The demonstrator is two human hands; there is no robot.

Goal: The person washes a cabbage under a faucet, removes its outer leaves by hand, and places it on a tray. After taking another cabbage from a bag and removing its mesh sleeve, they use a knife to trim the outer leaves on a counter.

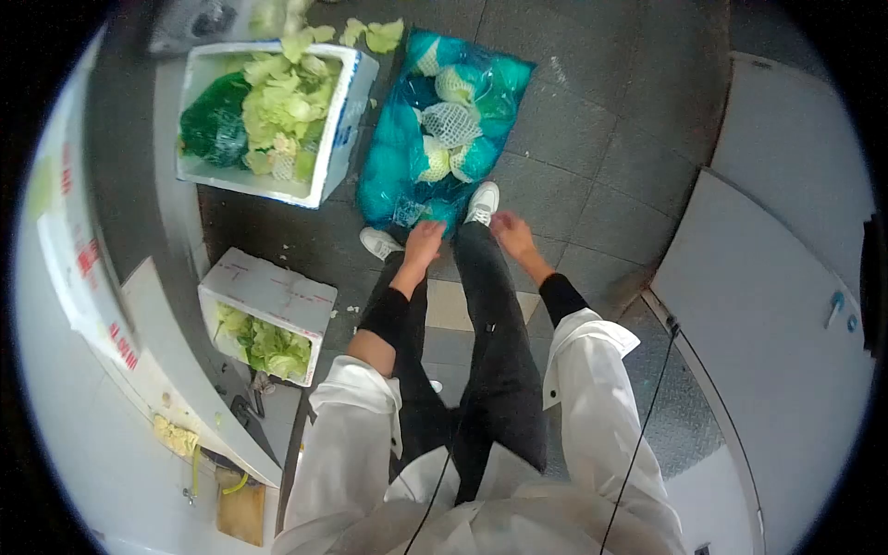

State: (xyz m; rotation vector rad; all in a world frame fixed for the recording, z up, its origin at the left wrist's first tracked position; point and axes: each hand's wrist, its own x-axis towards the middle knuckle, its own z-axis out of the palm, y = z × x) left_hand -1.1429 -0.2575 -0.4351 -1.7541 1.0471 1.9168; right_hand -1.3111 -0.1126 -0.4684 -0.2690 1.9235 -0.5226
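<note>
A large teal plastic bag [388, 162] lies on the floor in front of my feet. Inside it are several pale green round vegetables, like cabbages, in white foam nets [451, 125]. My left hand [424, 244] is at the near end of the bag, fingers bent toward it; blur hides whether they grip the plastic. Beside my right shoe [482, 203], my right hand [512, 234] hangs with loosely curled fingers and nothing visible in it, apart from the bag.
A white foam box [338, 139] holding leafy trimmings [287, 97] and a dark green bag [215, 120] stands at the left. Nearer is another foam box [268, 287] with leaves. Loose leaves [384, 37] lie behind. Pale cabinet doors [768, 250] line the right side.
</note>
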